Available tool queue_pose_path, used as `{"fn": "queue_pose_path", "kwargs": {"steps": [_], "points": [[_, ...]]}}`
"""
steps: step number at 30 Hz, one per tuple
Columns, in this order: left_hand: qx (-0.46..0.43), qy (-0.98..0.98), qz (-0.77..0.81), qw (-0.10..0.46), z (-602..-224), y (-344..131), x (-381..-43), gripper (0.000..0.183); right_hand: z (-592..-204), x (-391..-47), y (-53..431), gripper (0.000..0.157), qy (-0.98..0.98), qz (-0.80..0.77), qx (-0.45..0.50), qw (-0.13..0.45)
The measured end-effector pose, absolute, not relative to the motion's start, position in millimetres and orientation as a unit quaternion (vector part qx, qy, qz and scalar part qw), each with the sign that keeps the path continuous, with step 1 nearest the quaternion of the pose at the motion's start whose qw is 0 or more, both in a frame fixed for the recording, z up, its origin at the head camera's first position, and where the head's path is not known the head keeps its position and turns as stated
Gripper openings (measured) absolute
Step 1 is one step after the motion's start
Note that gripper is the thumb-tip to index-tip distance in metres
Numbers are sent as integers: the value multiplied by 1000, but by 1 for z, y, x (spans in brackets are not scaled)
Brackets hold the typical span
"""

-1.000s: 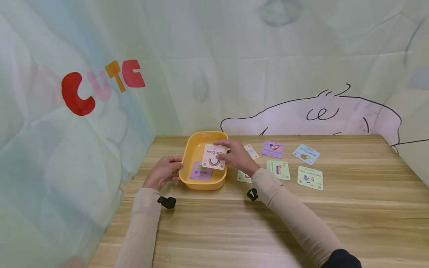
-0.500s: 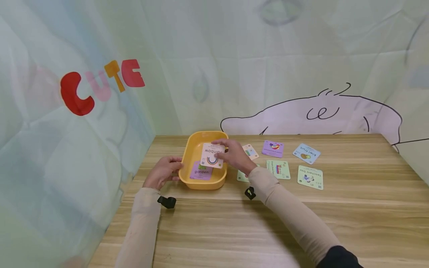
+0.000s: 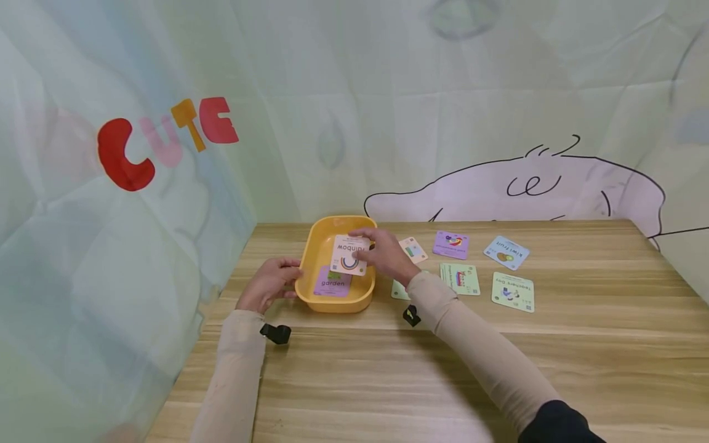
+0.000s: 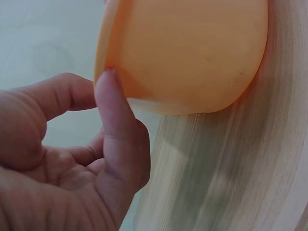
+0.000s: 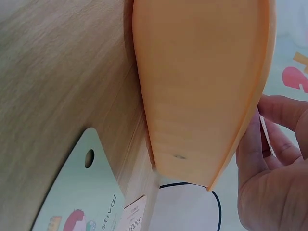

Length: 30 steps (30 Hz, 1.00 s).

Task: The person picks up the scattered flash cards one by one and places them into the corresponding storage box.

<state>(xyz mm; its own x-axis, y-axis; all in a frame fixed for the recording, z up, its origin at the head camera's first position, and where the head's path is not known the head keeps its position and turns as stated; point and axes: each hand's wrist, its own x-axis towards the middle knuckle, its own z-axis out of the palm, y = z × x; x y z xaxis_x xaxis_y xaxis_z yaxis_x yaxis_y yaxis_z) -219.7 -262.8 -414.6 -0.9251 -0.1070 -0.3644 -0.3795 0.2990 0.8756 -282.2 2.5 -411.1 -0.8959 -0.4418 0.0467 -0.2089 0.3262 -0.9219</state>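
In the head view, a yellow plastic tray (image 3: 339,305) stands left of centre on the wooden table. My left hand (image 3: 268,287) pinches its left rim, and the left wrist view shows the fingers (image 4: 113,96) right against the tray wall (image 4: 192,53). Between thumb and fingers my right hand (image 3: 391,256) holds a white "rainbow" card (image 3: 342,247) over the tray. Inside lies a purple "garden" card (image 3: 327,288), partly overlapped by the rainbow card. From the right wrist, the tray's outer side hides most of the held card.
Right of the tray lie several cards: a white one (image 3: 413,250), a purple one (image 3: 450,245), a blue "kiwi fruit" card (image 3: 506,253), a green "Teachers' Day" card (image 3: 512,291) and another green one (image 3: 460,280). My right forearm partly covers a further green card (image 3: 400,291). Printed fabric hangs behind the table.
My right hand has shifted slightly left and away from me with the rainbow card, uncovering more of the white card behind it. The left hand and the tray have stayed in place.
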Motion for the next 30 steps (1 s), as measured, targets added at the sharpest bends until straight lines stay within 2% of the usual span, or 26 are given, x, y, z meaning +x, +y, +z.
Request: {"fn": "queue_pose_path", "kwargs": {"steps": [30], "points": [[-149,793,577,125,-414,-265,-219,42,-412,-288,-3,47,833,-508,-199,87]]}}
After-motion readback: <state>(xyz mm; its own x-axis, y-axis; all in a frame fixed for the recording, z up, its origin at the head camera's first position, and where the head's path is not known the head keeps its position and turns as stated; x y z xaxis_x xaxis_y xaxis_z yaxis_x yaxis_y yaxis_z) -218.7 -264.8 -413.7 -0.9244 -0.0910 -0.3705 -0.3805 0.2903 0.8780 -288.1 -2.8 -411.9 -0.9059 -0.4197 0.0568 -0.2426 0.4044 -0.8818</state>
